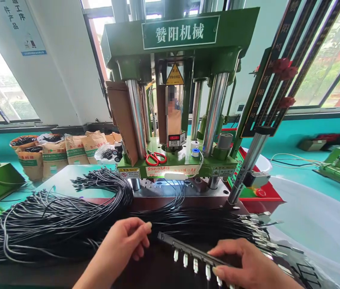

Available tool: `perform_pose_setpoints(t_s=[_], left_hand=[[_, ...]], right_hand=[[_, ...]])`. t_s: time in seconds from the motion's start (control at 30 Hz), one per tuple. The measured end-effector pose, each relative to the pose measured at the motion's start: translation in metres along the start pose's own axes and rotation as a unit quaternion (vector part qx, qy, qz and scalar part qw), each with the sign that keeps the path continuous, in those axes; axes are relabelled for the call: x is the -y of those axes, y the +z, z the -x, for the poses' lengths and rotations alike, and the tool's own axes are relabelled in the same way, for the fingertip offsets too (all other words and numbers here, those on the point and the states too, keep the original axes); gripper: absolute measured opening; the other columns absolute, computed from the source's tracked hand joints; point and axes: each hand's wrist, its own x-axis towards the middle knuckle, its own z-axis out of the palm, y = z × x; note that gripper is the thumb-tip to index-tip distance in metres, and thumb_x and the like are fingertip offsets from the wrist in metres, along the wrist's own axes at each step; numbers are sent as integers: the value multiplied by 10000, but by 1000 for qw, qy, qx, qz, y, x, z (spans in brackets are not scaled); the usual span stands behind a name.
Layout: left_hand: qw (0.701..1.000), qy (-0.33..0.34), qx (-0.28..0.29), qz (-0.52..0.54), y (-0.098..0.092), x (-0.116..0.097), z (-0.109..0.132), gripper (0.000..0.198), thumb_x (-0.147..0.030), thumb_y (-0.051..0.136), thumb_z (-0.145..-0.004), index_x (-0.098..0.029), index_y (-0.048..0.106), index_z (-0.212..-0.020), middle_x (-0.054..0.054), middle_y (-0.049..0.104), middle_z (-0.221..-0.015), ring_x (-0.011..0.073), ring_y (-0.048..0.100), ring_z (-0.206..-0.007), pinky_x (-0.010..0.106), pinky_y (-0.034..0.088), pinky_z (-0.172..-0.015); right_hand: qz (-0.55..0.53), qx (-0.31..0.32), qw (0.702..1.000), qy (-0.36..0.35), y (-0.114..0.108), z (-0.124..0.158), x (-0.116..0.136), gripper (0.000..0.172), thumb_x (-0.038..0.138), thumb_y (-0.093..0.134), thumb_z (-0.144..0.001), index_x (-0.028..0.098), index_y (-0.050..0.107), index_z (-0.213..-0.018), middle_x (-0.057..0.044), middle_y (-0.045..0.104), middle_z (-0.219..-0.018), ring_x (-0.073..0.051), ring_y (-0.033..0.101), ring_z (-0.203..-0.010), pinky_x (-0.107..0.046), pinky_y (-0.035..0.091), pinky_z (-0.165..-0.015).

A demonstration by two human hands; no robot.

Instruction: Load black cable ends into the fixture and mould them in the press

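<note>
My right hand [242,261] grips the right part of a long dark bar [192,249] between thumb and fingers. Several silvery metal connectors [195,265] hang in a row from the bar's lower edge. Just off the bar's left end is my left hand [124,243], its fingers curled and the thumb against the index finger; nothing shows in it. Behind both hands, a thick spread of black cables [194,218] lies across the dark bench, with metal plug ends [258,237] at the right. Another large bundle of black cables [67,216] fills the left side.
A green press machine [176,160] with steel columns stands ahead, red-handled scissors [156,159] on its ledge. Some cables run into its lit lower gap. At right are a red control box [274,198] and a white tub [317,216]. Paper sacks [54,154] stand behind at left.
</note>
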Motion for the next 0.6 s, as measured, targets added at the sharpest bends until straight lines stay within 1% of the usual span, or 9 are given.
perform_pose_setpoints(t_s=[0.07, 0.1, 0.17, 0.23, 0.3, 0.37, 0.47, 0.53, 0.6], left_hand=[[999, 36, -24, -18, -9, -11, -5, 383, -531, 553, -798, -166, 601, -694, 0, 600, -638, 128, 517, -571, 230, 397, -543], [997, 59, -33, -33, -10, -15, -10, 357, -509, 556, -805, -170, 622, -717, 1, 606, -658, 137, 526, -608, 234, 401, -576], [991, 112, -45, -62, -7, -19, -25, 299, -466, 576, -806, -181, 668, -794, 13, 641, -747, 163, 556, -718, 251, 408, -681], [990, 132, -42, -40, 2, -20, -46, 263, -421, 654, -758, -196, 687, -889, 23, 665, -887, 191, 563, -874, 261, 388, -810], [995, 94, -15, 38, 15, -20, -74, 325, -386, 742, -678, -193, 677, -932, 20, 660, -951, 200, 551, -964, 258, 366, -872], [995, 38, 30, 85, 29, -21, -105, 327, -395, 757, -664, -153, 665, -863, 23, 656, -850, 194, 582, -886, 273, 404, -822], [985, -35, 110, 125, 49, -26, -148, 275, -381, 677, -770, -111, 627, -756, 20, 631, -704, 157, 603, -692, 301, 466, -705], [974, -70, 148, 155, 61, -26, -170, 219, -326, 606, -847, -115, 611, -785, 4, 628, -719, 126, 600, -652, 297, 496, -671], [964, -90, 172, 182, 70, -23, -184, 178, -288, 567, -882, -122, 604, -833, -5, 633, -767, 109, 603, -660, 287, 518, -659]], right_hand=[[42, -15, 999, -25, -1, -5, 6, 386, 519, 662, -753, 223, 708, -995, -44, 659, -1012, -241, 587, -952, -324, 431, -855], [60, -5, 997, -50, -1, -7, 10, 340, 502, 653, -770, 219, 717, -946, -32, 654, -968, -229, 588, -929, -312, 427, -844], [93, 35, 989, -114, 3, -13, 18, 278, 455, 608, -828, 200, 717, -808, 0, 624, -818, -180, 584, -804, -270, 423, -748], [126, 58, 977, -163, 7, -18, 27, 276, 389, 580, -866, 188, 696, -717, 16, 586, -767, -143, 559, -727, -243, 401, -678], [164, 50, 970, -170, 12, -22, 32, 209, 321, 598, -861, 186, 700, -737, 3, 588, -838, -142, 558, -764, -235, 399, -688], [213, 41, 965, -150, 17, -25, 32, 128, 259, 618, -840, 186, 715, -799, -26, 594, -900, -164, 562, -827, -241, 411, -717], [270, 35, 952, -139, 23, -29, 26, 100, 201, 649, -801, 189, 728, -861, -51, 612, -908, -190, 570, -869, -249, 427, -734], [288, 29, 947, -137, 25, -30, 22, 136, 163, 695, -748, 201, 735, -872, -51, 630, -918, -195, 582, -866, -247, 433, -735], [290, 28, 945, -146, 22, -32, 22, 152, 186, 707, -739, 213, 740, -886, -48, 644, -908, -196, 595, -852, -246, 443, -733]])
